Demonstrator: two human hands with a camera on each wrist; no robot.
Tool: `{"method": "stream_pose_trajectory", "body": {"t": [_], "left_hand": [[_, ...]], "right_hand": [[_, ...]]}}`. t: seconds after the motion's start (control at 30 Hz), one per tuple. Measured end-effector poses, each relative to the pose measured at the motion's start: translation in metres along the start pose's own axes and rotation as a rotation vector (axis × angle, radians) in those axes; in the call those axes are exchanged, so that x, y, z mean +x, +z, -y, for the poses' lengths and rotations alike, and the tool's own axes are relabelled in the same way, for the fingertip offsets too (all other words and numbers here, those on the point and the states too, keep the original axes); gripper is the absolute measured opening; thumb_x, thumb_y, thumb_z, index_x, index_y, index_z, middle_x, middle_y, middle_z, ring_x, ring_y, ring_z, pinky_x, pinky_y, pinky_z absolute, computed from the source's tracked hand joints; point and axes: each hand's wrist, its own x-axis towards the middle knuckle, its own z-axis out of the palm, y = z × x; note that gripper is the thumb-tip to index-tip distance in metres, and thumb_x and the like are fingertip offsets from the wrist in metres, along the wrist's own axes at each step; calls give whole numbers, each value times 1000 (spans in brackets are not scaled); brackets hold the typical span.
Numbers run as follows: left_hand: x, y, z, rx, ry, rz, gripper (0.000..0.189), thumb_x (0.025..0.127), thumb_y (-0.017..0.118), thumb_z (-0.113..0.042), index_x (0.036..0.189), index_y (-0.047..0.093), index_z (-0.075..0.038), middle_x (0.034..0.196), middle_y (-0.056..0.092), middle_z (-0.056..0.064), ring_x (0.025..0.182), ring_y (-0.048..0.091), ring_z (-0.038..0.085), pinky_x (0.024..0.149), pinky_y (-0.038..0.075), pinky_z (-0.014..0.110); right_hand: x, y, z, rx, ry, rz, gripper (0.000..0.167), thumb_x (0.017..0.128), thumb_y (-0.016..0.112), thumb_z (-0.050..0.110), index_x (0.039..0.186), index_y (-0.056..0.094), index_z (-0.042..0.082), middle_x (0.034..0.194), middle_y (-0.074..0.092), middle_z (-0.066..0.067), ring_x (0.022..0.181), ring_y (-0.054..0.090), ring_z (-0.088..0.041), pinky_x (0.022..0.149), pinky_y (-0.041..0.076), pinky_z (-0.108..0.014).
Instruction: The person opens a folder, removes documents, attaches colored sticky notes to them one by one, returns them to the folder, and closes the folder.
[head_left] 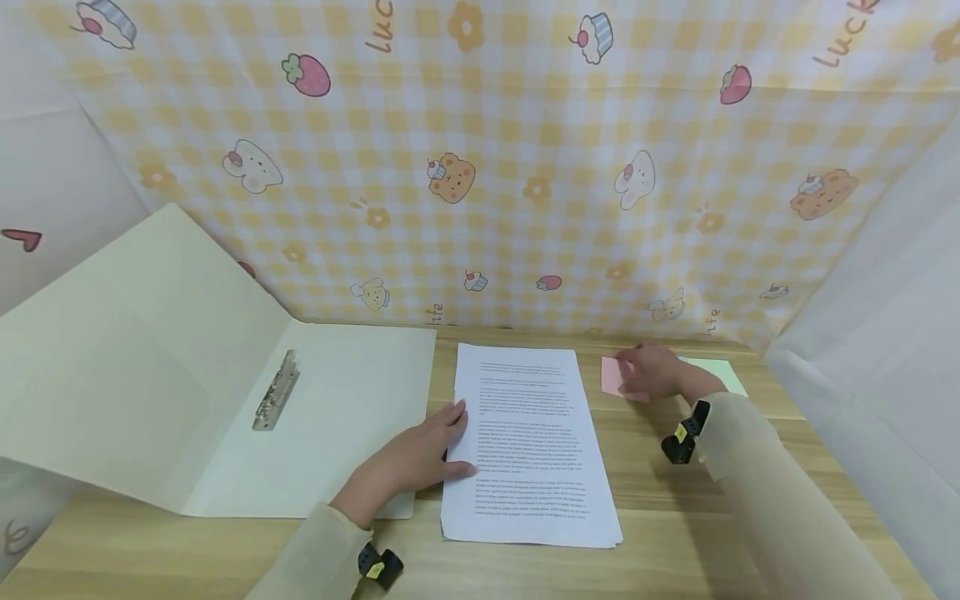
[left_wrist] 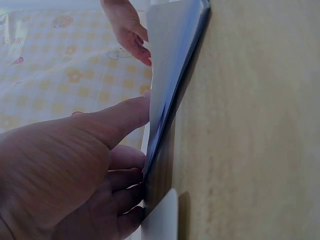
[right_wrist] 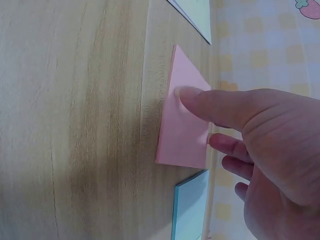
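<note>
Fingers of the right hand are closing narrowly about a flat, pink, four-sided paper note block. In the right wrist view, the thumb is pressing on its broad face and a fingertip is touching its far edge, the remaining fingers curling loosely beyond. Whether the block is resting fully on the brown wood-grained table or tilting slightly, I cannot tell. Just beside those fingers, a pale blue block with a teal edge is lying near the pink one; in the head view, a pale green paper piece is showing past the right wrist. I cannot tell whether these are the same piece.

The left hand is resting at the near-left edge of a white, rectangular stack of printed paper sheets, thumb and forefinger standing wide apart and touching its margin. The stack is lying between the two hands' fingers. To the left of the left fingers, a cream-white card folder is lying spread open, a silver metal clip sitting well apart from the fingertips.

The step in hand seems to be taking hold of the pink block, the left hand apparently steadying the sheets. The next move is probably calling for a firmer pinch across the block, with the left fingers pressing lightly.
</note>
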Motion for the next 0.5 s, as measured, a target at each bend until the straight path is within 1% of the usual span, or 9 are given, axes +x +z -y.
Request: {"method": "stream_pose_trajectory", "body": {"t": [0.1, 0.23, 0.33, 0.5], "left_hand": [[0, 0, 0, -1, 0, 1, 83, 91, 74, -40, 155, 36, -3, 169, 23, 9, 157, 22, 31, 124, 31, 49], [-1, 0, 0, 0, -2, 2, 83, 91, 74, -40, 155, 36, -3, 169, 23, 9, 157, 22, 31, 124, 31, 49], [-1, -1, -1, -1, -4, 3, 83, 92, 74, -40, 155, 36, -3, 169, 23, 10, 157, 22, 31, 124, 31, 49], [-2, -1, -2, 2, 2, 2, 82, 92, 73, -39, 155, 35, -2, 169, 23, 10, 157, 23, 31, 124, 30, 49]], "right_hand": [[0, 0, 0, 35, 62, 13, 59, 91, 72, 29, 136, 56, -6, 125, 64, -28, 122, 52, -51, 101, 44, -62], [-2, 4, -1, 81, 102, -37, 61, 89, 75, 31, 133, 56, -5, 126, 61, -29, 121, 51, -50, 98, 45, -62], [-2, 8, -3, 130, 118, -78, 61, 87, 78, 30, 131, 54, -5, 127, 60, -29, 118, 55, -47, 97, 47, -60], [-3, 17, -7, 255, 133, -134, 56, 84, 81, 23, 127, 56, -3, 125, 63, -28, 112, 61, -42, 97, 50, -58]]}}
